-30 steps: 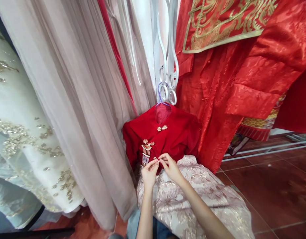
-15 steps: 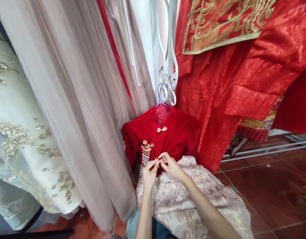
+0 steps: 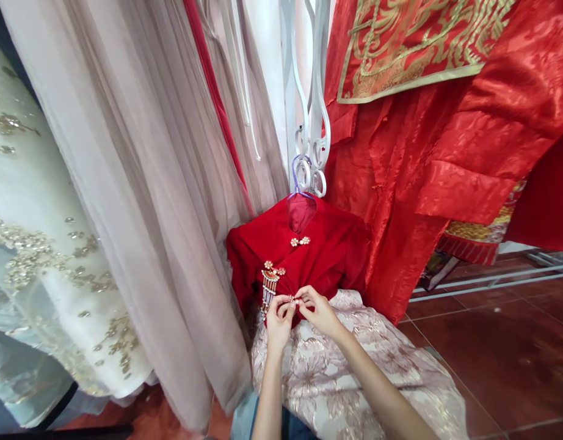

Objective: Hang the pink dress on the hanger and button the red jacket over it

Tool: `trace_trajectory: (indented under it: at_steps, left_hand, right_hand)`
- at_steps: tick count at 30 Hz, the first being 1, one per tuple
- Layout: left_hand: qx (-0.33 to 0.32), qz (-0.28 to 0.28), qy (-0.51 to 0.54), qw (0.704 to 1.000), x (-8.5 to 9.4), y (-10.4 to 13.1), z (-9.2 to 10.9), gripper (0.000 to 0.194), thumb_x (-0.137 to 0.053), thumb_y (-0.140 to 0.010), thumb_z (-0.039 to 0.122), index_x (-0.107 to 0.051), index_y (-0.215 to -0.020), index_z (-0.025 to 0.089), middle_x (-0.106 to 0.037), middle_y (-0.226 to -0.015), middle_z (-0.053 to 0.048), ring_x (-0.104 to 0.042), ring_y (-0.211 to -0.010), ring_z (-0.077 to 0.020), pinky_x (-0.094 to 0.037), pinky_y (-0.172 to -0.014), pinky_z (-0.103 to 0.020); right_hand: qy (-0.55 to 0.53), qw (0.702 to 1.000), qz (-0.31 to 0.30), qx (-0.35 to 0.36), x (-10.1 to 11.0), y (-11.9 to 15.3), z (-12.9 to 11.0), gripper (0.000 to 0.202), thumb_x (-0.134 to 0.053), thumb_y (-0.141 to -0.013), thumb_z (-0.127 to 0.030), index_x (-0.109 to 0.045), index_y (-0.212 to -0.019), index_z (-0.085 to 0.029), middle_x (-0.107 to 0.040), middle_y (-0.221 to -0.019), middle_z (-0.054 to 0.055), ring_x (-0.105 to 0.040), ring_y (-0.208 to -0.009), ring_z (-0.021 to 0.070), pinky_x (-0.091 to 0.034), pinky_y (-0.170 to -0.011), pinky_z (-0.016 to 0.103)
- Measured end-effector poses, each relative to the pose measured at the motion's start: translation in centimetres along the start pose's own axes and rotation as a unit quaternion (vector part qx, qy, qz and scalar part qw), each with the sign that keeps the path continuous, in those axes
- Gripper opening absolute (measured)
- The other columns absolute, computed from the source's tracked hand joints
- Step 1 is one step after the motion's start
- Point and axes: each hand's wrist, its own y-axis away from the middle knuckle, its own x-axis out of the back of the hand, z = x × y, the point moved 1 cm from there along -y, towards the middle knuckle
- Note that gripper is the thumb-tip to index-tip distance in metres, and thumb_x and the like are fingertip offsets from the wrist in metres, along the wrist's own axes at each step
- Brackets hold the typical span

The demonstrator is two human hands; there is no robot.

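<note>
A red jacket [image 3: 327,244] hangs on a purple hanger [image 3: 297,177], its collar closed by a gold flower clasp [image 3: 300,242]. Another small gold clasp [image 3: 291,299] shows low on the jacket's front, partly covered by fingertips. My left hand [image 3: 278,318] pinches its left side, thumb and forefinger together. From the right, my right hand [image 3: 316,308] pinches at the same clasp, with fingertips almost meeting those of my left. Close above my left hand dangles a fan-shaped ornament with beaded tassels [image 3: 269,287]. Below the jacket spreads a pale pink brocade skirt [image 3: 355,373].
Long greyish-pink drapes [image 3: 139,183] hang at the left, beside a white gown [image 3: 47,256] with gold beading. Red satin garments [image 3: 483,134] hang at the right. A white scrolled metal stand [image 3: 311,110] rises behind the jacket. A metal rail [image 3: 492,284] runs above the red tiled floor [image 3: 492,354].
My fingers have shifted slightly at the jacket's lower front, and the small gold clasp between them now shows more. The whole view has moved slightly down and right.
</note>
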Motion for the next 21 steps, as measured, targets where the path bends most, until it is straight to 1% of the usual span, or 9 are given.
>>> trace_trajectory:
  at_steps: [4, 8, 11, 13, 15, 18, 21]
  left_hand:
    - [0.002, 0.008, -0.005, 1.000, -0.4, 0.3, -0.2, 0.023, -0.073, -0.065, 0.025, -0.059, -0.079, 0.015, -0.062, -0.082, -0.003, -0.063, -0.077, -0.0138, -0.051, -0.077, -0.025]
    - [0.020, 0.026, 0.018, 0.999, -0.5, 0.4, -0.8, 0.026, -0.075, -0.063, 0.027, -0.058, -0.079, 0.015, -0.061, -0.082, -0.002, -0.063, -0.077, -0.0137, -0.050, -0.076, -0.025]
    - [0.023, 0.024, 0.031, 0.999, -0.2, 0.4, -0.9, 0.029, -0.075, -0.063, 0.030, -0.057, -0.080, 0.015, -0.062, -0.084, -0.003, -0.064, -0.079, -0.0139, -0.050, -0.076, -0.025]
    - [0.013, 0.015, 0.021, 1.000, 0.0, 0.4, -0.6, 0.029, -0.075, -0.064, 0.032, -0.057, -0.081, 0.016, -0.062, -0.084, -0.003, -0.064, -0.079, -0.0140, -0.050, -0.076, -0.025]
    - [0.013, -0.003, 0.008, 1.000, 0.0, 0.5, -0.2, 0.030, -0.073, -0.066, 0.034, -0.057, -0.083, 0.016, -0.062, -0.084, -0.003, -0.064, -0.078, -0.0149, -0.051, -0.073, -0.026]
    - [0.019, -0.027, -0.015, 0.999, -0.3, 0.7, -0.2, 0.027, -0.068, -0.069, 0.034, -0.055, -0.086, 0.017, -0.063, -0.086, -0.005, -0.065, -0.077, -0.0164, -0.052, -0.068, -0.026]
    - [-0.029, -0.019, -0.050, 0.998, -0.7, 0.7, -0.6, 0.019, -0.063, -0.070, 0.026, -0.052, -0.083, 0.017, -0.060, -0.080, -0.002, -0.062, -0.069, -0.0133, -0.052, -0.068, -0.025]
  right_hand:
    - [-0.056, 0.996, 0.053, -0.041, 0.1, 0.2, 1.0, 0.015, -0.059, -0.073, -0.025, -0.054, -0.086, -0.021, -0.064, -0.081, 0.001, -0.063, -0.074, 0.0142, -0.052, -0.064, 0.027]
    - [-0.085, 0.992, 0.077, -0.049, -0.2, 0.1, 1.6, 0.015, -0.062, -0.072, -0.028, -0.055, -0.083, -0.020, -0.065, -0.078, 0.002, -0.063, -0.073, 0.0142, -0.050, -0.062, 0.025]
    - [-0.098, 0.991, 0.080, -0.042, -0.5, -0.1, 1.6, 0.016, -0.063, -0.071, -0.027, -0.056, -0.084, -0.020, -0.065, -0.079, 0.001, -0.063, -0.073, 0.0138, -0.049, -0.062, 0.024]
    - [-0.093, 0.992, 0.079, -0.034, -0.7, -0.1, 1.4, 0.017, -0.063, -0.070, -0.025, -0.056, -0.085, -0.020, -0.065, -0.080, 0.001, -0.063, -0.075, 0.0138, -0.049, -0.064, 0.024]
    - [-0.078, 0.993, 0.078, -0.032, -0.8, -0.1, 1.2, 0.017, -0.063, -0.069, -0.023, -0.056, -0.085, -0.020, -0.065, -0.081, 0.001, -0.063, -0.075, 0.0138, -0.050, -0.064, 0.024]
    - [-0.043, 0.996, 0.073, -0.039, -0.8, 0.0, 1.0, 0.017, -0.061, -0.068, -0.020, -0.054, -0.083, -0.020, -0.064, -0.078, 0.000, -0.061, -0.068, 0.0130, -0.049, -0.060, 0.024]
    - [-0.014, 0.998, 0.052, -0.033, -0.7, -0.1, 0.7, 0.018, -0.059, -0.066, -0.016, -0.052, -0.082, -0.020, -0.061, -0.075, -0.002, -0.059, -0.065, 0.0118, -0.048, -0.058, 0.023]
